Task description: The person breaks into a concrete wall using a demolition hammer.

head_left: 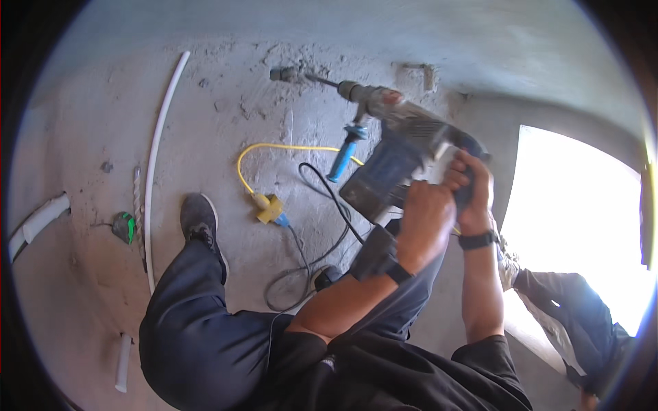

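A large blue and grey rotary hammer drill [397, 147] points up and to the left, its bit [321, 80] near a rough hole [282, 73] in the concrete wall. My left hand [423, 218] grips the back of the drill's body. My right hand [469, 188] is closed around the rear handle. A blue side handle [345, 152] sticks out below the drill, with no hand on it. The drill's black cord [322, 226] runs down to the floor.
A yellow extension cable with a yellow plug block [269, 207] lies on the dusty concrete floor. A long white pipe [159, 151], a spare drill bit [138, 205] and a green object [125, 227] lie at left. My left shoe [199, 220] stands nearby. Bright window opening [576, 219] at right.
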A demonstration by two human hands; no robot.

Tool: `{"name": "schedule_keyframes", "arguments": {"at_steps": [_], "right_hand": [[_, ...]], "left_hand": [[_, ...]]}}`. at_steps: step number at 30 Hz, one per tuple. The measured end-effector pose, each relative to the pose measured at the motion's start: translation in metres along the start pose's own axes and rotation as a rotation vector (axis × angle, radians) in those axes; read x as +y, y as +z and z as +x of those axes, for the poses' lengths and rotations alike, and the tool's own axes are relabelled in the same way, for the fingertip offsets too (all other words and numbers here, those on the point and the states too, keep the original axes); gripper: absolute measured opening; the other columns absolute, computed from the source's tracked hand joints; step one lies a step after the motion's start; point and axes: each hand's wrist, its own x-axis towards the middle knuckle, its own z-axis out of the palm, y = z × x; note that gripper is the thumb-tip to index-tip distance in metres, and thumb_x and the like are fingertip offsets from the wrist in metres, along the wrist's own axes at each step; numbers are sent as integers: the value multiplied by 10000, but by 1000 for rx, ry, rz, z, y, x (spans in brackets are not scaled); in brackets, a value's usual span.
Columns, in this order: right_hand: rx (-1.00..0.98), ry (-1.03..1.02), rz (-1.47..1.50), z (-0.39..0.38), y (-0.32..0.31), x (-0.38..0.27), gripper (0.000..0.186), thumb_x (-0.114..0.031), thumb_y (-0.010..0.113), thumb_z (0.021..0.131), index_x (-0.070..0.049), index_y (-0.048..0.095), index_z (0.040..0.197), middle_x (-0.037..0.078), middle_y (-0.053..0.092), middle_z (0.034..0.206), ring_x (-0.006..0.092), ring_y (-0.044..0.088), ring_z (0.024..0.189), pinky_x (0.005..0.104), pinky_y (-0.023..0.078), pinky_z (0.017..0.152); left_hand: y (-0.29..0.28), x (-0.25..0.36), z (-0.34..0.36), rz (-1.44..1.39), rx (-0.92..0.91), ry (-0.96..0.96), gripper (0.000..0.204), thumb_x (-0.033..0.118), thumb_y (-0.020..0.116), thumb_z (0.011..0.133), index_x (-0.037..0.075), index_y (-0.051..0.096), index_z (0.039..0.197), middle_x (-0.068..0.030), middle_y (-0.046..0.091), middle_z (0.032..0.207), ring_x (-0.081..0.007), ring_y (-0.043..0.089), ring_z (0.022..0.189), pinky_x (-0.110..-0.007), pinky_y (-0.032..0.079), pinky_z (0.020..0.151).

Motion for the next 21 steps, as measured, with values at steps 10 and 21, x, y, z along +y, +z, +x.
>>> {"name": "schedule_keyframes", "arguments": {"at_steps": [10,21], "right_hand": [[-5,18,23,12,-7,5,51,-129,591,930,-109,547,947,-18,513,750,56,447,555,218,374,494],[-3,-18,110,-2,-21,8,103,-112,592,925,-117,556,1020,12,555,789,82,460,556,243,397,502]], "left_hand": [[-1,-8,5,-44,-137,-29,104,-4,645,652,14,619,751,-175,618,723,-311,611,727,-418,435,695],[-14,1,2,71,-270,45,237,12,678,643,12,642,877,-146,631,746,-288,630,769,-393,437,766]]}}
